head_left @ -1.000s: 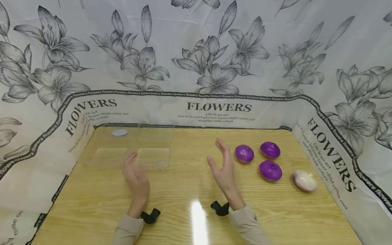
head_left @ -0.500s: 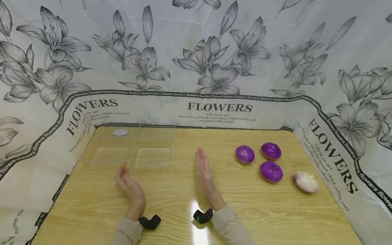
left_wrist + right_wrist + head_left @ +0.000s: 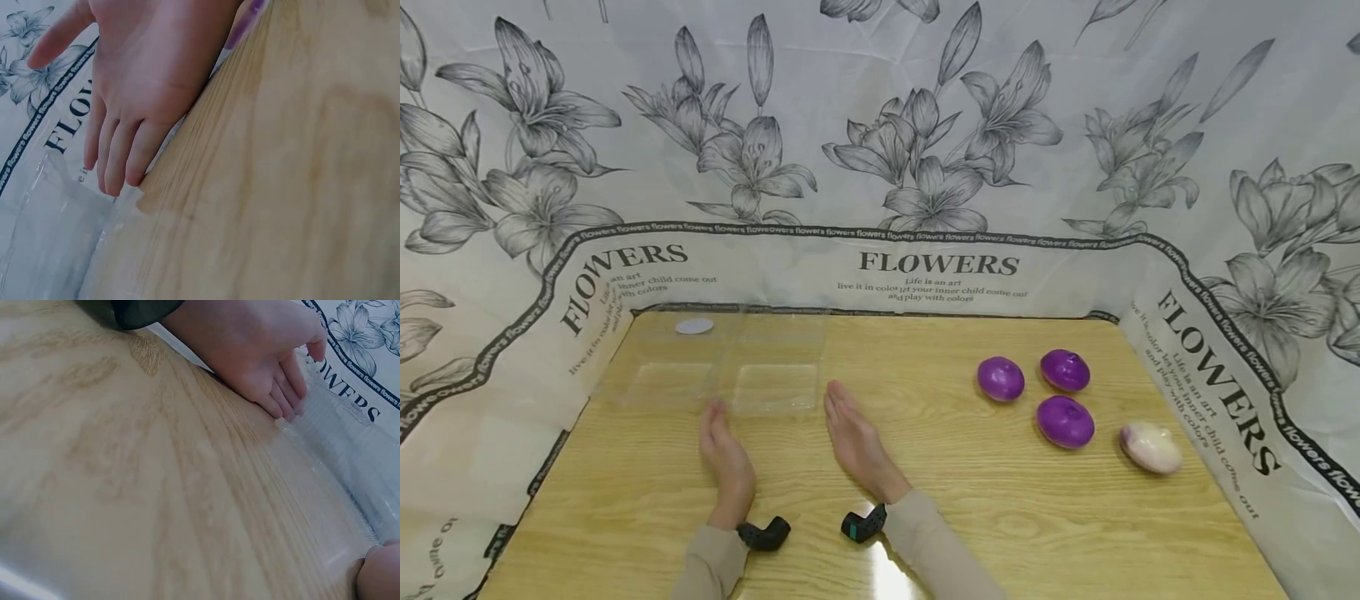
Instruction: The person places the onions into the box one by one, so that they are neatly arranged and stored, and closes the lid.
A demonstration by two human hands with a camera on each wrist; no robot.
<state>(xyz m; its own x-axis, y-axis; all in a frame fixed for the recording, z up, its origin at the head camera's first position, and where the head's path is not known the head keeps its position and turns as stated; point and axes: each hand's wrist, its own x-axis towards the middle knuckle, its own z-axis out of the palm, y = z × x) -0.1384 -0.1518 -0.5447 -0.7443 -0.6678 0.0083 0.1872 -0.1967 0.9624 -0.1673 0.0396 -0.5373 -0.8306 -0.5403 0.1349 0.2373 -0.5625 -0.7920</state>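
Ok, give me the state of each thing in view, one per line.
Left grip: fingers extended, holding nothing
Right grip: fingers extended, holding nothing
Clear plastic container: open
Three purple onions: look whole, on the table
Pale purple-tinged vegetable: looks whole, on the table
Floral sheet: hanging, slightly wrinkled

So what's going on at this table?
A person's bare left hand and right hand, both empty, are near the front edge of a clear plastic container on a light wooden table; whether they touch it is unclear. Three glossy round purple onions and a whitish, purple-tinged bulb lie off to the right.
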